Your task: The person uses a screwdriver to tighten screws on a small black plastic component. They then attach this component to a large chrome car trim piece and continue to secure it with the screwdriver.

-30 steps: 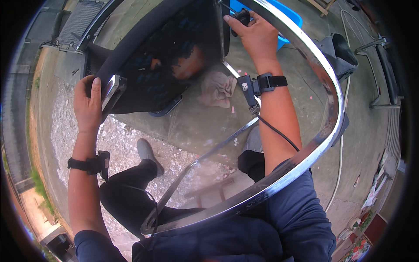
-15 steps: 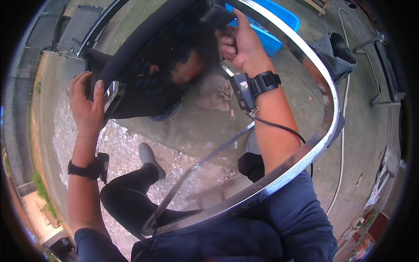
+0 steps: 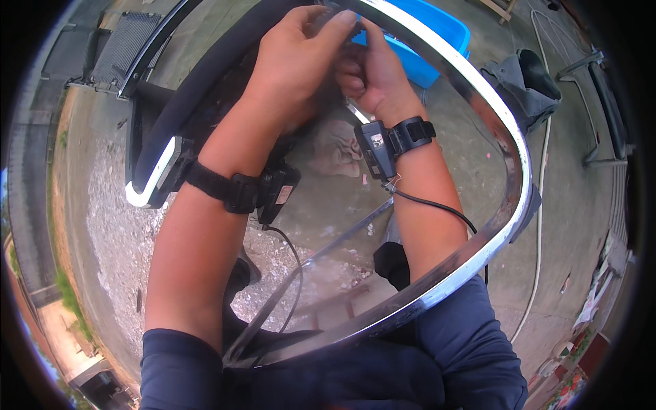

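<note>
Left hand [image 3: 297,55] and right hand [image 3: 369,68], close together near the far end of 1 black padded panel [image 3: 184,102], beside a curved chrome frame [image 3: 521,171] that passes above the right sleeve [image 3: 451,321]. Both are partly curled; from where I stand, I cannot tell what, if anything, they grip.

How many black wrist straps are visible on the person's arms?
2: the left strap around the wrist of the left hand, and the right strap around the wrist of the right hand. None seems hidden.
</note>
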`<action>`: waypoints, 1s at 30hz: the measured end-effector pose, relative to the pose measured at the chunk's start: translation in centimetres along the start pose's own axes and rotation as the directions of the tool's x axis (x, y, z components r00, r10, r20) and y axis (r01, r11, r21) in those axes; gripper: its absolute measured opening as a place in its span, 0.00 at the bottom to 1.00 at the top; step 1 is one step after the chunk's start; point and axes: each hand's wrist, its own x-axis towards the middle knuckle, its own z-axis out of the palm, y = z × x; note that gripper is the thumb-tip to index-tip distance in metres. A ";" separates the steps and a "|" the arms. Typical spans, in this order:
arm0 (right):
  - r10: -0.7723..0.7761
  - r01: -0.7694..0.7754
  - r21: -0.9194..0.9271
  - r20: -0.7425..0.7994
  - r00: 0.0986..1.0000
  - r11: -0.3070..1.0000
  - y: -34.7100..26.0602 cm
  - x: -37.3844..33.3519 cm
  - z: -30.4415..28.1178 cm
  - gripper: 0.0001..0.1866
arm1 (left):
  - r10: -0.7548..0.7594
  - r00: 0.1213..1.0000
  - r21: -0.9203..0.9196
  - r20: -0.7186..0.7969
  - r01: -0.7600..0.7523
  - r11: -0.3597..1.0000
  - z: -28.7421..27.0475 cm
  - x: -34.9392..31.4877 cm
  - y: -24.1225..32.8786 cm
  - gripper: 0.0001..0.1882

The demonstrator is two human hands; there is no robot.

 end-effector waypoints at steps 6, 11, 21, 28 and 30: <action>-0.107 0.100 -0.060 -0.126 0.986 0.993 0.2 -0.1 -0.2 0.29 | -0.012 0.995 0.176 -0.098 0.029 0.984 1.2 -0.1 0.1 0.27; -0.252 0.208 -0.279 -0.132 0.959 0.937 -0.5 -1.4 1.1 0.29 | -0.161 0.973 -0.147 -0.163 0.137 0.980 2.6 -2.3 -2.9 0.23; -0.415 0.295 -0.901 0.148 0.898 0.317 -2.6 0.0 -1.2 0.33 | -0.494 0.856 -0.622 0.152 0.472 0.625 6.2 -3.8 -2.8 0.16; -0.305 0.259 -0.862 0.130 0.944 0.436 -3.0 -1.1 -0.9 0.28 | -0.435 0.876 -0.589 0.206 0.467 0.660 5.3 -4.9 -4.0 0.19; -0.328 0.360 -0.761 0.204 0.923 0.539 -2.6 -1.7 -1.7 0.27 | -0.382 0.900 -0.613 0.212 0.426 0.666 4.7 -5.1 -4.0 0.22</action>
